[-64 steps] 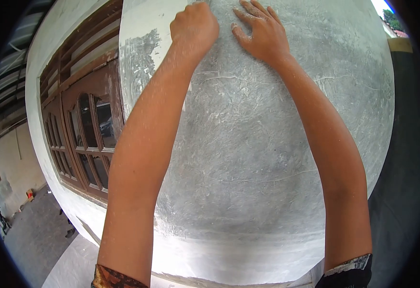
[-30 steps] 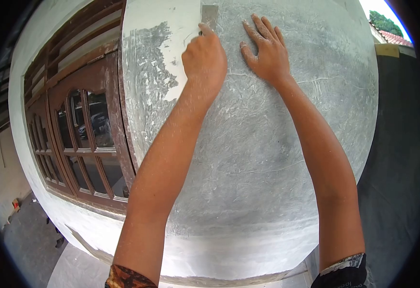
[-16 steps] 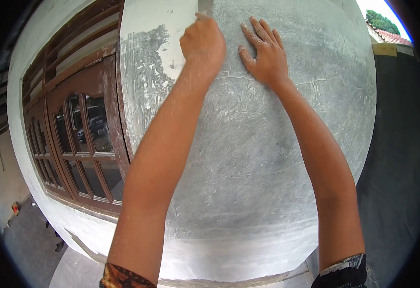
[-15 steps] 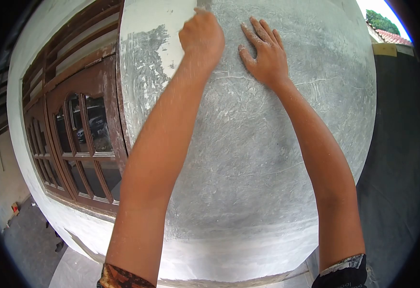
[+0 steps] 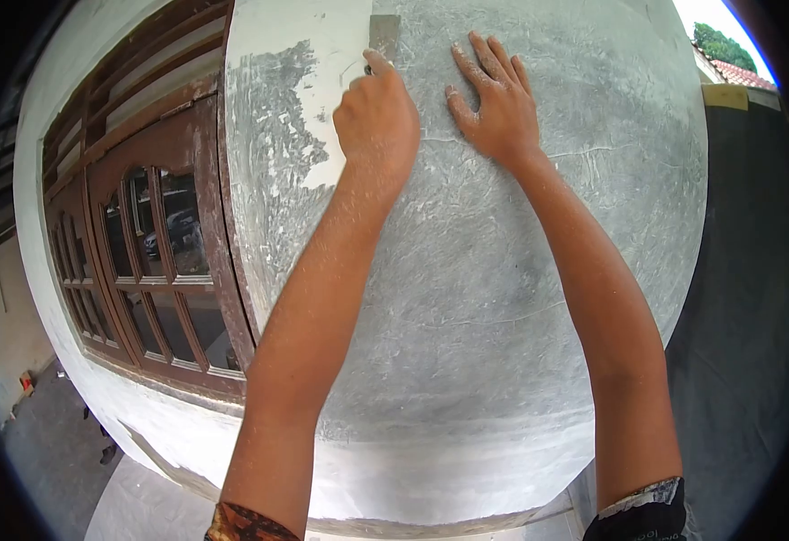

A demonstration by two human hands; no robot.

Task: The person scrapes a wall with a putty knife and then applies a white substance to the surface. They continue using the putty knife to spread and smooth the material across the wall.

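My left hand [image 5: 376, 117] is closed around the handle of a flat scraper, its index finger stretched up along the tool. The scraper's grey blade [image 5: 384, 34] lies against the wall just above the fingertip. White paint [image 5: 331, 45] remains left of the blade, bordering a rough grey area. My right hand [image 5: 500, 113] lies with fingers spread on the grey wall [image 5: 467, 252], holding nothing, and its skin is dusty white. The scraper's handle is mostly hidden inside my left hand.
At the left is a brown wooden window [image 5: 155, 243] with glass panes and slats above it. Dark sheeting [image 5: 737, 270] hangs beyond the wall's right edge. A small red object [image 5: 27, 383] stands on the floor at the lower left.
My left hand has moved slightly down, and the scraper blade now shows more fully above it. My right hand stays nearly in the same place on the wall.
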